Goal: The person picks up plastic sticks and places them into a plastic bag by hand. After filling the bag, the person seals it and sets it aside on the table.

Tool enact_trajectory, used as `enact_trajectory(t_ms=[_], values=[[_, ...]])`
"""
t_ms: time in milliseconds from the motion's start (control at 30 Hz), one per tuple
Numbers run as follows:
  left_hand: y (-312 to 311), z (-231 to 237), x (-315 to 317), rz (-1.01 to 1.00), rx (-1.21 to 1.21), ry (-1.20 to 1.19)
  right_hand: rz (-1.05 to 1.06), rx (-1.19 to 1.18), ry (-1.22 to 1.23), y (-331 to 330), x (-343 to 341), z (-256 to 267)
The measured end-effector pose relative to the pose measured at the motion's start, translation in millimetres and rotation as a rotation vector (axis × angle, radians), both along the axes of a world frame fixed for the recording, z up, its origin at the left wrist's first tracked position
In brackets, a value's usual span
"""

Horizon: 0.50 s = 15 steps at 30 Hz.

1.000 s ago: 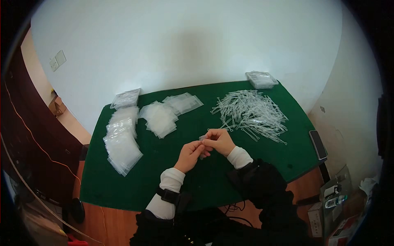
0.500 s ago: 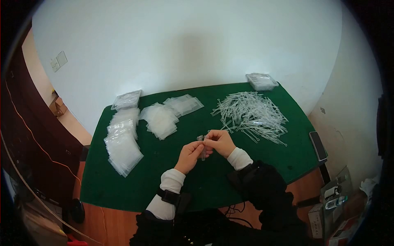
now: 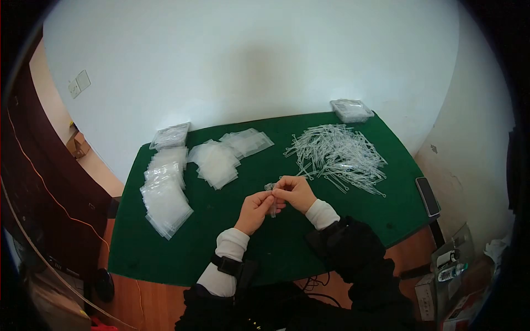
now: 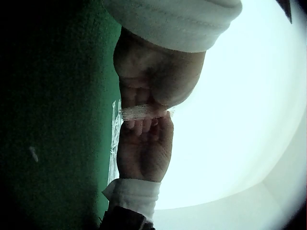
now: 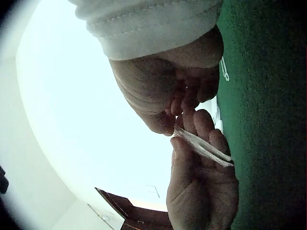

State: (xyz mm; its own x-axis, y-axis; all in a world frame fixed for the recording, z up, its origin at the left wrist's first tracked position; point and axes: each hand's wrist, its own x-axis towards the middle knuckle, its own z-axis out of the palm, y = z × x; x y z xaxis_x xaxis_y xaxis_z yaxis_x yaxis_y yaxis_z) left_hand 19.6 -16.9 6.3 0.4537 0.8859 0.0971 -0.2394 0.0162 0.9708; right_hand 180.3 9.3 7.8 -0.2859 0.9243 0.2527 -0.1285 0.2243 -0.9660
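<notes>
While the left hand [image 3: 254, 213] grips a clear bundle [image 5: 201, 147] mid-frame, the right hand [image 3: 297, 194] pinches its end. Loose sticks [image 3: 338, 155] lie upper right.

And here's a little movement: the bundle of clear sticks [image 4: 143, 113] between left hand [image 3: 254, 212] and right hand [image 3: 296, 194] now shows more plainly than a second ago, its looped top peeking out further beside the right hand's fingertips, its lower end clearer below the fingers. The head view has tipped slightly too, the worktop [image 3: 221, 204] sitting a shade lower in it.
</notes>
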Motion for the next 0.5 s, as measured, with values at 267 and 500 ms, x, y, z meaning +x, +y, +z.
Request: enact_trajectory(t_ms=[267,500], values=[[4.1,-7.1,-3.6,0.033,0.254,0.264,0.016,0.08,-0.097,1.5,1.5,-1.0],[5.9,-11.2,-4.9,-0.008,0.176,0.309,-0.264,0.067,-0.267,13.8,38.8,7.4]])
